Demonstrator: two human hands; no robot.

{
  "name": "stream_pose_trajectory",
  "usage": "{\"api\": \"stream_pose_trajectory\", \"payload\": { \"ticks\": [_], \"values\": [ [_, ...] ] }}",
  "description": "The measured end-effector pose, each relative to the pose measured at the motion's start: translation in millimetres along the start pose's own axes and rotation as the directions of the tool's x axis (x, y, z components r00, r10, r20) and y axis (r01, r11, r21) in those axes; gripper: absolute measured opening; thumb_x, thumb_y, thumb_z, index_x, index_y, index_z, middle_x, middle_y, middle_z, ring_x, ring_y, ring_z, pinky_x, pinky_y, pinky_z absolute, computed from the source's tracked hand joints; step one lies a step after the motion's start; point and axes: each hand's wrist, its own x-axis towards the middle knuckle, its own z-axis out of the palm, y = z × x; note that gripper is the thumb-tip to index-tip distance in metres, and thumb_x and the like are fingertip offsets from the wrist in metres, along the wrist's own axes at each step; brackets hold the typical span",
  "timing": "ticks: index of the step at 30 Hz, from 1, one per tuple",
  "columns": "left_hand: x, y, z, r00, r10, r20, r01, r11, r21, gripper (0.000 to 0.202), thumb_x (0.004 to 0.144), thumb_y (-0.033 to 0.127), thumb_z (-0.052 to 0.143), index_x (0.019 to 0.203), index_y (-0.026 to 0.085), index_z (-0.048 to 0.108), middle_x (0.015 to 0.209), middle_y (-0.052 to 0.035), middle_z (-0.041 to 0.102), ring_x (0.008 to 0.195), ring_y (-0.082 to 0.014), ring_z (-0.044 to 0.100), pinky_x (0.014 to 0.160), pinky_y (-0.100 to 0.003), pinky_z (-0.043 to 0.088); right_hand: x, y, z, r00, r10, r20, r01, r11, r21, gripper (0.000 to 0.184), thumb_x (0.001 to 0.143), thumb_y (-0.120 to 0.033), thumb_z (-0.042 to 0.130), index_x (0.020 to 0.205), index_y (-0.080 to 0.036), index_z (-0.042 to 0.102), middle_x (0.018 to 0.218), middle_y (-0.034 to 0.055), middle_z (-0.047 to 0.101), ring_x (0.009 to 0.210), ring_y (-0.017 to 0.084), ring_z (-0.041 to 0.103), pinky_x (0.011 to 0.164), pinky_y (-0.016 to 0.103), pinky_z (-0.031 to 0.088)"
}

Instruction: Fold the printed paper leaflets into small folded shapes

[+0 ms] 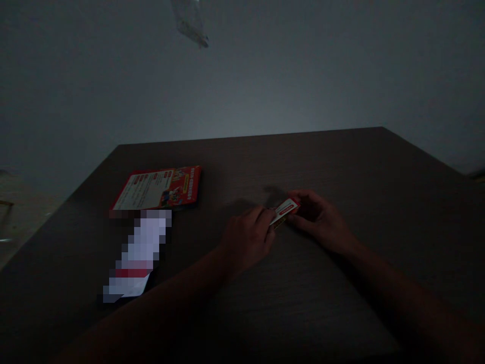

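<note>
Near the middle of the table, both hands are on a small red-and-white printed box [287, 207]. Its top carries a white panel with a red label, and some yellow shows along the near side. My left hand [250, 232] is closed around its left end, covering that part. At the right end, my right hand [320, 220] has its thumb on the near side and its fingers curled around the far corner. The dim light hides where the fingertips press.
A red printed flat box [155, 189] with a white text panel lies at the left on the dark wooden table [235, 162]. In front of it is a phone [138, 253] with a bright, pixelated screen. A clear plastic piece [189, 23] shows against the pale wall.
</note>
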Motion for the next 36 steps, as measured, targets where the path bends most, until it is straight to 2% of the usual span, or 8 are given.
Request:
{"api": "stream_pose_trajectory", "payload": {
  "ticks": [4, 9, 26, 32, 36],
  "values": [
    [0.3, -0.6, 0.5, 1.0, -0.008, -0.001, 0.008, 1.0, -0.001, 0.025, 0.085, 0.022, 0.048, 0.108, 0.019, 0.055, 0.101, -0.0065, 0.063, 0.087, -0.0192, 0.061, 0.067, -0.03, 0.051, -0.3, -2.0, 0.6, 1.0, 0.003, -0.003, -0.003, 1.0, -0.007, 0.039, 0.072, -0.025, 0.072, 0.107, -0.026, 0.056, 0.094, 0.0016, 0.063, 0.085, 0.016, 0.062, 0.081, 0.034, 0.051],
    [0.2, -0.6, 0.0, 1.0, -0.022, -0.005, 0.022, 1.0, 0.02, 0.023, 0.085, 0.025, 0.049, 0.106, 0.02, 0.056, 0.1, -0.0058, 0.064, 0.085, -0.0196, 0.061, 0.06, -0.029, 0.048, -0.9, -1.0, 0.2, 1.0, 0.002, -0.004, -0.002, 1.0, -0.002, 0.038, 0.073, -0.025, 0.072, 0.107, -0.027, 0.056, 0.093, 0.0013, 0.064, 0.085, 0.017, 0.063, 0.081, 0.035, 0.051],
    [0.7, -1.0, -1.5, 1.0, -0.031, 0.004, 0.031, 1.0, 0.005, 0.021, 0.085, 0.026, 0.048, 0.104, 0.019, 0.056, 0.1, -0.0059, 0.062, 0.088, -0.0199, 0.06, 0.064, -0.03, 0.048, -1.1, -1.9, 0.7, 1.0, 0.005, -0.008, -0.005, 1.0, 0.018, 0.039, 0.072, -0.023, 0.072, 0.107, -0.026, 0.056, 0.095, 0.0016, 0.065, 0.087, 0.017, 0.064, 0.082, 0.034, 0.051],
    [0.7, -0.1, -3.6, 0.997, -0.066, 0.033, 0.065, 0.997, 0.042, 0.022, 0.084, 0.026, 0.048, 0.104, 0.02, 0.056, 0.101, -0.005, 0.062, 0.087, -0.0191, 0.06, 0.06, -0.028, 0.047, -0.7, -2.1, 1.1, 1.0, 0.005, -0.001, -0.005, 1.0, 0.027, 0.039, 0.072, -0.022, 0.072, 0.107, -0.024, 0.056, 0.096, 0.0023, 0.066, 0.087, 0.016, 0.064, 0.082, 0.033, 0.051],
    [0.1, -1.1, -2.2, 0.999, -0.047, 0.006, 0.047, 0.998, 0.045, 0.022, 0.084, 0.025, 0.049, 0.103, 0.02, 0.057, 0.1, -0.0052, 0.063, 0.085, -0.0189, 0.061, 0.06, -0.028, 0.047, -0.3, -1.7, 1.5, 1.0, 0.005, -0.007, -0.005, 1.0, 0.028, 0.038, 0.071, -0.021, 0.072, 0.106, -0.025, 0.056, 0.093, 0.0009, 0.066, 0.084, 0.015, 0.064, 0.08, 0.032, 0.051]
  ]
}}
